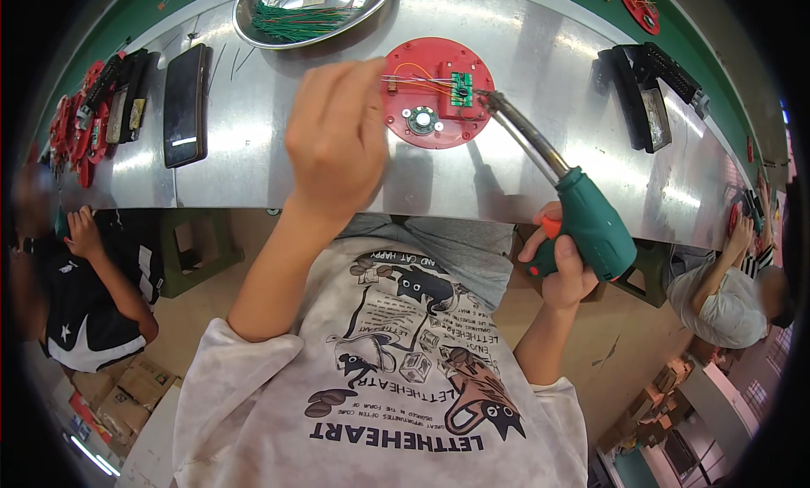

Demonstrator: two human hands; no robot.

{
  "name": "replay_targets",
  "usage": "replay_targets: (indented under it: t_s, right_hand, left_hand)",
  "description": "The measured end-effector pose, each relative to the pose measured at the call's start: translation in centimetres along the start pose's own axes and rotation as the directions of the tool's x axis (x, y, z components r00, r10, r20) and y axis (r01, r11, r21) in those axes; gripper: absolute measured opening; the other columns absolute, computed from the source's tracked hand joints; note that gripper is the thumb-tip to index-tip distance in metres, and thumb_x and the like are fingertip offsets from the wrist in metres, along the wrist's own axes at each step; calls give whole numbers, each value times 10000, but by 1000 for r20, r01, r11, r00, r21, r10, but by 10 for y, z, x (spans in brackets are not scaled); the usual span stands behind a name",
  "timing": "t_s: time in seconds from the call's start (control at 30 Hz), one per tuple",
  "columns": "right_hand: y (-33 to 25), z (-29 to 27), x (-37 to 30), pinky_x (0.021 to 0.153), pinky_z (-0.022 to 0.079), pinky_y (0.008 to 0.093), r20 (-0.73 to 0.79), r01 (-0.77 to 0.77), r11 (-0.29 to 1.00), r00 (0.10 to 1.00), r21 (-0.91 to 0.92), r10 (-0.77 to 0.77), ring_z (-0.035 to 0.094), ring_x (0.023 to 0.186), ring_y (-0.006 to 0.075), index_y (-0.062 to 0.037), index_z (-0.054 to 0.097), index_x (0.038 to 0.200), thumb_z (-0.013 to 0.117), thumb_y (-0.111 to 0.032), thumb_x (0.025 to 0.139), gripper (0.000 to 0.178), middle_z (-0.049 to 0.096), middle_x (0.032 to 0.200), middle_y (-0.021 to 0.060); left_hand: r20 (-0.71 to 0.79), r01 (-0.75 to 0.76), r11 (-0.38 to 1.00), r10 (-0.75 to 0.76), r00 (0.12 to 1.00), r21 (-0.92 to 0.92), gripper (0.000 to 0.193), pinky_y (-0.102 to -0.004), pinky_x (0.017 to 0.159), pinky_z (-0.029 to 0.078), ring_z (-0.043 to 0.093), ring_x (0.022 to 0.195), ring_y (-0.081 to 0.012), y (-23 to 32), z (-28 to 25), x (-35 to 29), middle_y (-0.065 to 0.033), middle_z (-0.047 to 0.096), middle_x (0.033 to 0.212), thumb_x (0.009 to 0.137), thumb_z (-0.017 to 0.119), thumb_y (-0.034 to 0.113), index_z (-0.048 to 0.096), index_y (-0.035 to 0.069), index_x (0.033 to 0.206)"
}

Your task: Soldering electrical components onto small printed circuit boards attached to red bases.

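My right hand [561,260] grips a green soldering gun [595,226] by its handle, index finger near the orange trigger. The gun's tip reaches the right edge of a small green circuit board [461,90]. That board sits on a round red plastic disc [460,134] lying on the metal table. Lower on the disc is a round, dark-rimmed component [422,121]. Thin wires [418,80] run from the board toward my left hand [337,138], which is closed at the disc's left side with its fingertips pinched at the wires. The fingers partly hide the wire ends.
A metal bowl [245,28] of green wires [295,21] stands at the far left. Left of my hand lies a phone [185,106], then a black holder [128,100] and stacked red discs [80,138]. Another black holder [645,100] is at right. Co-workers sit on both sides.
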State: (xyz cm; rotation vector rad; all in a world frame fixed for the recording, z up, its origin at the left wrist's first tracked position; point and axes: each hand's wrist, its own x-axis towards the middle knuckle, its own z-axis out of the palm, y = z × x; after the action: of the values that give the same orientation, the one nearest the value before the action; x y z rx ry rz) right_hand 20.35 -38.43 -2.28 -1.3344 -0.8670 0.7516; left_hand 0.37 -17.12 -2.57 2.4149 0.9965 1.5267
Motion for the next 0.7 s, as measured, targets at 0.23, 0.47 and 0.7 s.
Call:
replay_targets:
  t_s: [0.23,0.47,0.7]
  right_hand:
    - [0,0,7,472,488,288,6,8,1000,1000,-3,-8,611,525,210,118,536,1280,614,-242,938,502,645,1028,218]
    - [2,0,4,486,489,294,62,-10,1000,998,-21,12,610,555,209,104,543,1298,612,-180,932,469,654,1058,219]
    - [-1,4,5,547,509,299,71,-24,999,997,34,22,628,633,168,71,607,1219,603,17,918,306,684,1065,176]
  left_hand:
    - [128,75,973,-47,991,-220,199,-374,654,531,659,740,-273,25,1,5,-99,726,885,820,714,-7,722,6,1018]
    - [230,36,991,-5,973,-132,97,-398,672,532,644,776,-296,13,25,-5,-102,666,844,847,669,24,702,12,938]
    - [242,-39,995,61,968,-95,89,-387,651,527,637,758,-276,9,29,-8,-96,645,844,838,685,46,688,22,924]
